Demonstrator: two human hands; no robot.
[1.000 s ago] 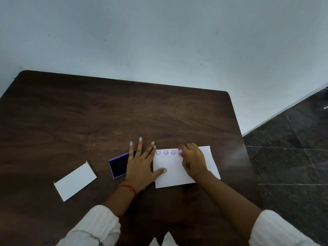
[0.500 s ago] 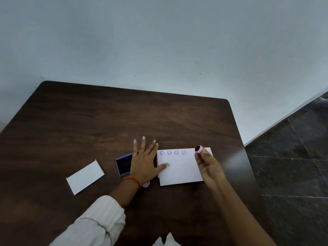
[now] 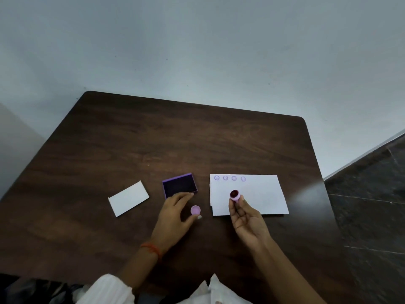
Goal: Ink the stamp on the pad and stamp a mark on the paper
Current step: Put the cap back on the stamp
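Dark wood-grain surface (image 3: pixel 197 139), rounded corners. Right hand (image 3: pixel 245 216) pinches one small round lilac stamp (image 3: pixel 235 195) in its fingers, dark inked face tilted up, held above the paper (image 3: pixel 260 198). Paper: white rectangle, flat, four faint purple ring marks (image 3: pixel 229 178) in a row along its far edge. One square purple pad (image 3: pixel 179 185), dark ink, open. Left hand (image 3: pixel 175 216) loosely curled, holding nothing, fingers at the pad's near edge, thumb by one round lilac cap (image 3: pixel 195 210). One white card (image 3: pixel 128 198) left of the pad.
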